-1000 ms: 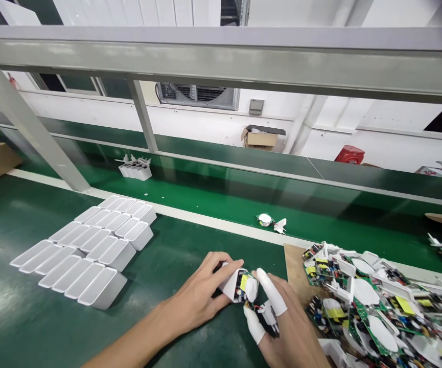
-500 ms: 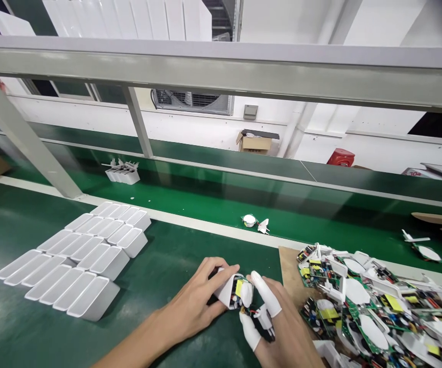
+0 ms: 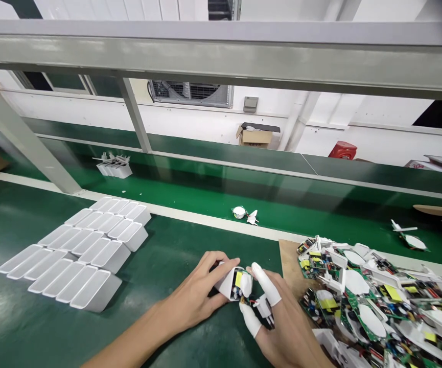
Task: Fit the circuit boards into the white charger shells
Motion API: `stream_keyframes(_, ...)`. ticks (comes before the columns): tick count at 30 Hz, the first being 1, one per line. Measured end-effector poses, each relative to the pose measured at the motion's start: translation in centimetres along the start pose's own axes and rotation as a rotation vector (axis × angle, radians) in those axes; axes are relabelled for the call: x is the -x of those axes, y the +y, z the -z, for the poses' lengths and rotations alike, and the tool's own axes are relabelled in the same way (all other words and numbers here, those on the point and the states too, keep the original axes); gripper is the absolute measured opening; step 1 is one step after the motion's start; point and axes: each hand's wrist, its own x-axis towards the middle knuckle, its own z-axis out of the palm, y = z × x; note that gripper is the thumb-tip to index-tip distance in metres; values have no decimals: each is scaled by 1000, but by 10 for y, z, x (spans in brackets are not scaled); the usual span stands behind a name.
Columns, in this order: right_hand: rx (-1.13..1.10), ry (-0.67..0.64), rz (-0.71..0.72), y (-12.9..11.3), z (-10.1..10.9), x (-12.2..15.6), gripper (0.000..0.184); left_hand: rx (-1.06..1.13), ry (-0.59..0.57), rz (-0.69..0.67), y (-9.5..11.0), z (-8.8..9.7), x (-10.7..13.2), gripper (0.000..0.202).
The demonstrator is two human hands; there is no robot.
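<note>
My left hand (image 3: 195,289) grips a white plastic housing (image 3: 226,281) between thumb and fingers, its open end facing right. A green circuit board (image 3: 239,292) with yellow tape and a white pad sits partly in that open end. My right hand (image 3: 287,317), with white finger cots on thumb and forefinger, closes on the outer end of the board. From the board hangs a white plug piece (image 3: 262,306) on short wires, lying between the right thumb and forefinger. How deep the board reaches into the housing is hidden.
Rows of white housings (image 3: 94,240) stand on the green table at left. Many circuit boards (image 3: 370,301) are heaped on cardboard at right. Beyond a pale rail, a green belt (image 3: 190,199) carries a board with plug (image 3: 239,211) and a group of housings (image 3: 115,167). A metal beam (image 3: 221,56) crosses above.
Items on the green belt have shifted left. The view has tilted down slightly. Both hands keep nearly the same hold on the housing and board.
</note>
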Motion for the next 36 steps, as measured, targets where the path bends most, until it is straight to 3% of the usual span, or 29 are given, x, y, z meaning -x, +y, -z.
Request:
stream_keyframes(9, -92, -4, 13, 4, -4, 6, 58, 14, 6, -36, 3, -2, -2, 67)
stream_keyframes(13, -351, -70, -94, 6, 5, 1, 42, 186, -56, 10, 3, -5, 1, 73)
stream_keyframes(16, -359, -34, -153, 9, 4, 0, 39, 349, -37, 62, 2, -7, 2, 69)
stream_keyframes(19, -285, -53, -45, 11, -8, 3, 45, 463, 12, 73, 4, -6, 0, 62)
stream_keyframes(24, -240, 2, 138, 12, -25, 6, 45, 392, 21, 215, 9, -1, 2, 49)
stream_keyframes(26, -203, 22, 156, 12, -25, 7, 42, 389, 47, 221, 8, -1, 4, 61)
stream_keyframes(30, -138, 61, 80, 10, -18, 4, 44, 345, 164, 127, 1, -9, 9, 112)
stream_keyframes(31, -147, 50, 81, 9, -17, 3, 43, 323, 190, 96, -1, -11, 10, 117)
stream_keyframes(33, -175, -15, 107, 6, -16, 0, 41, 279, 227, 62, -4, -14, 11, 104)
stream_keyframes(36, -185, -58, 116, 4, -20, -1, 48, 243, 268, 63, -4, -13, 10, 64)
